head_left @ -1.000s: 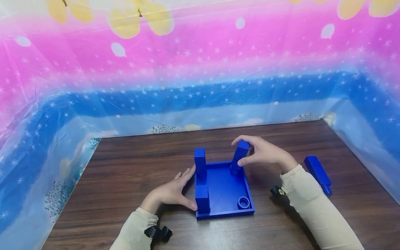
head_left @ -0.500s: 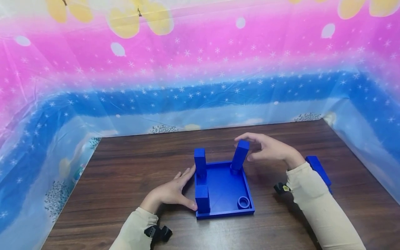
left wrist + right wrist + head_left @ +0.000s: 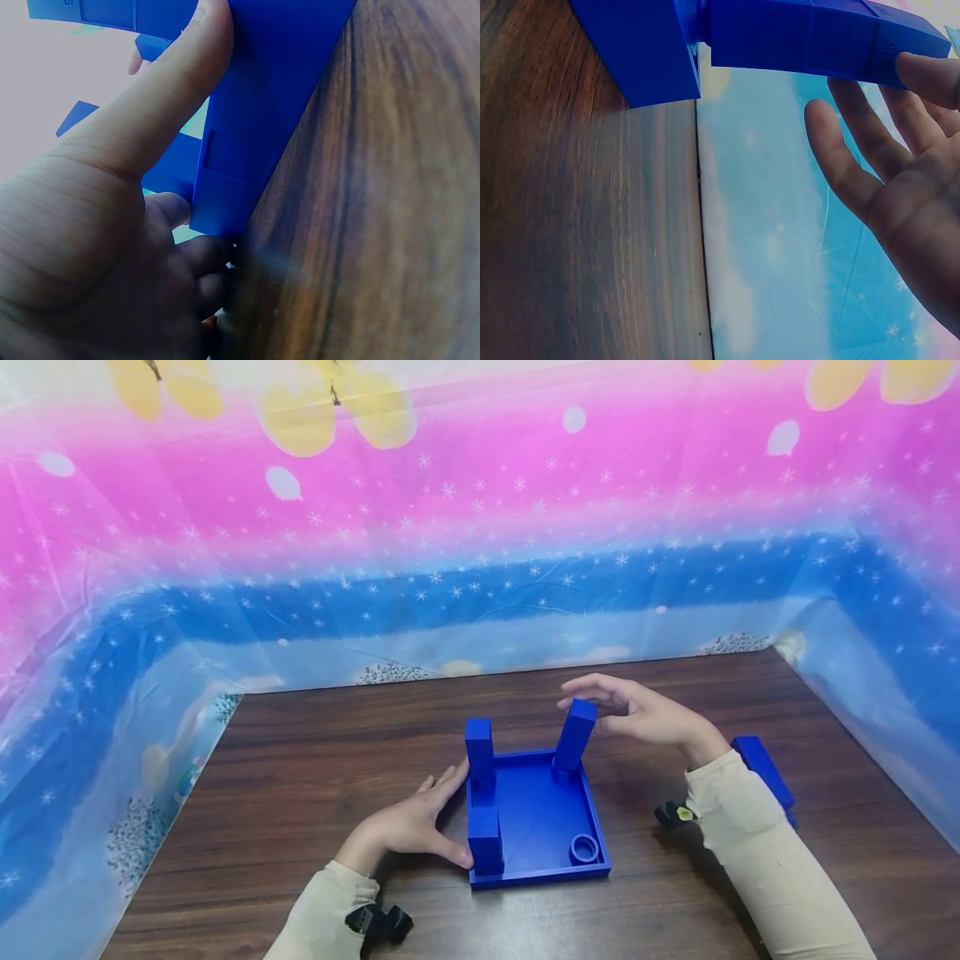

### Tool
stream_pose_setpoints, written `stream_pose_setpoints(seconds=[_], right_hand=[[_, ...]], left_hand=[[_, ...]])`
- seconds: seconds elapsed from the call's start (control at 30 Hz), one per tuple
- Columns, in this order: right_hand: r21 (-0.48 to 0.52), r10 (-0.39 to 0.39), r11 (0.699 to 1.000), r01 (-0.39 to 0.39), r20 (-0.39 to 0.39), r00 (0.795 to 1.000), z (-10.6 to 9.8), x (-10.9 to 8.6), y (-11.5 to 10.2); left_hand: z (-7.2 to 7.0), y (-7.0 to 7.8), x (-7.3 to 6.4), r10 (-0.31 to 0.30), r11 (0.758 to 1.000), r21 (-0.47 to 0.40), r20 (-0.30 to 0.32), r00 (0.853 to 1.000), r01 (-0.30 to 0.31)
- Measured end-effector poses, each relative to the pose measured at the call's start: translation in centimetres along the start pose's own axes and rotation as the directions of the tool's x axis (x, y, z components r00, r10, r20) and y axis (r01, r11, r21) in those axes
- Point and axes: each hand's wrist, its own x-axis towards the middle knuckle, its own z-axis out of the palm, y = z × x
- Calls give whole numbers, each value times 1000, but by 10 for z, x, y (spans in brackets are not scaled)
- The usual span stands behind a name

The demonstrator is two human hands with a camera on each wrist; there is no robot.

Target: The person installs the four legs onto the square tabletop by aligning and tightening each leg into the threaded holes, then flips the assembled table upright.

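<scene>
A blue square base (image 3: 543, 810) with a raised rim lies on the table. Blue square posts stand at its back left corner (image 3: 481, 750) and front left corner (image 3: 486, 842). A third post (image 3: 576, 733) at the back right leans outward. The front right corner holds a round socket (image 3: 584, 848). My left hand (image 3: 408, 820) rests against the base's left side, fingers and thumb spread along it. Beside the leaning post's top is my right hand (image 3: 656, 717), fingers loosely extended behind it. In the right wrist view, the thumb (image 3: 930, 79) overlaps the post's end (image 3: 855, 41); contact is unclear.
Another blue post (image 3: 763, 777) lies on the dark wooden table (image 3: 315, 760) at the right, partly hidden by my right sleeve (image 3: 757, 843). A printed pink and blue cloth (image 3: 480, 560) hangs along the table's back and sides.
My right hand has loosened from the back right post and drawn slightly up and to the right. The post stays leaning in its corner. My left hand and the base have not moved.
</scene>
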Motion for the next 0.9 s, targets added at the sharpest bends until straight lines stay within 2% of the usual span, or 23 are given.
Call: stream_pose_setpoints(seconds=[0.17,0.43,0.73,0.9], right_hand=[[36,-16,999,16,9,1000,0,0,0],[57,18,998,-18,7,1000,1,-1,-2],[6,90,996,-90,-20,996,3,0,-3],[-44,107,993,-109,-36,994,3,0,-5]], left_hand=[[0,-1,0,19,1000,-8,-1,1000,-19],[1,-3,2,-11,1000,5,-2,1000,11],[1,-2,0,41,999,7,-3,999,-41],[0,1,-1,37,999,17,-2,999,-37]])
